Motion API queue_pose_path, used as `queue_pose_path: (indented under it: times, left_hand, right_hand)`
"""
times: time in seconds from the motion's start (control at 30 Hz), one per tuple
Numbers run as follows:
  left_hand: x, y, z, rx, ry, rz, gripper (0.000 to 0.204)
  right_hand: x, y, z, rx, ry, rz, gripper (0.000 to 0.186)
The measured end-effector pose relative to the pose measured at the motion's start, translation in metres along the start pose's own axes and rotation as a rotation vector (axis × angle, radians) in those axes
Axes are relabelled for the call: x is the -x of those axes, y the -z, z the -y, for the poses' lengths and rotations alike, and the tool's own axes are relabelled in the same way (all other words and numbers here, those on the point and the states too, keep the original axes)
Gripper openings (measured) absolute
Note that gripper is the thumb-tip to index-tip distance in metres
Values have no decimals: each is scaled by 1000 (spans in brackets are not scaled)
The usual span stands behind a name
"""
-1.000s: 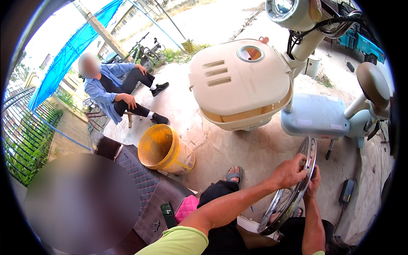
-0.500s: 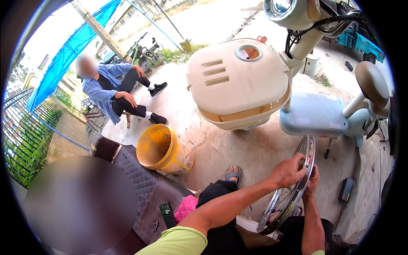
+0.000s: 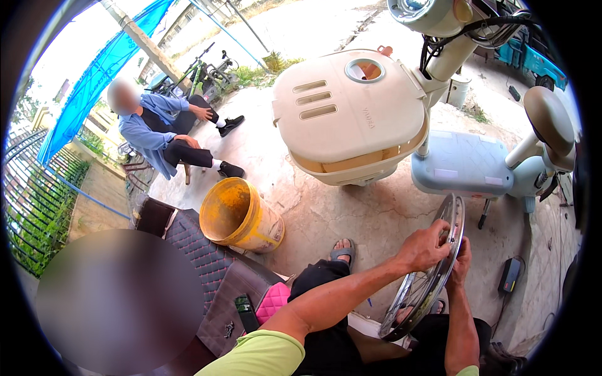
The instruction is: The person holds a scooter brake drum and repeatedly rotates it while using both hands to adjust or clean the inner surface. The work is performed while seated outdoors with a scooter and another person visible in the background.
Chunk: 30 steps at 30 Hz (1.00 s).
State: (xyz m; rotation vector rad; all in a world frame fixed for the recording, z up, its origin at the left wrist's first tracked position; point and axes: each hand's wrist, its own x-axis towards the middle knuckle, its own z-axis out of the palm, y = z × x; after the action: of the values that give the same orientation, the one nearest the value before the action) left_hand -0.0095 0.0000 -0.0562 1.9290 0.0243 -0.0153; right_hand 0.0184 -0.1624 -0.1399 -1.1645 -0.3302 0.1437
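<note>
A spoked metal wheel rim (image 3: 433, 293), bare of any tyre, stands on edge and tilted in front of my legs. My left hand (image 3: 425, 247) is closed on its upper part from the left, with the fingertips in at the inner edge by the spokes. On the opposite side my right hand (image 3: 461, 262) grips the same rim, its fingers partly hidden behind the band. What the fingertips pinch at the spokes is too small to make out.
A cream scooter basket (image 3: 351, 125) and the scooter's pale blue footboard (image 3: 462, 164) stand ahead. A yellow bucket (image 3: 241, 216) is left of my foot. A phone (image 3: 246, 313) lies on the quilted seat (image 3: 200, 250). A seated person (image 3: 153, 135) is farther back. A black charger (image 3: 510, 276) lies right.
The whole view has shifted slightly. Both hands keep hold of the wheel rim in nearly the same place, with only small finger movement.
</note>
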Motion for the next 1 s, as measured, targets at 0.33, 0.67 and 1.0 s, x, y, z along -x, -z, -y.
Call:
queue_pose_path:
  times: [0.33, 0.67, 1.0]
  left_hand:
    - [0, 6, -7, -27, 31, 41, 45]
    - [-1, 3, -2, -15, 13, 29, 45]
    - [-1, 1, -4, -19, 15, 34, 44]
  right_hand:
    - [1, 7, -3, -1, -52, 2, 25]
    - [0, 20, -11, 45, -26, 53, 27]
    - [-2, 11, -4, 45, -27, 9, 25]
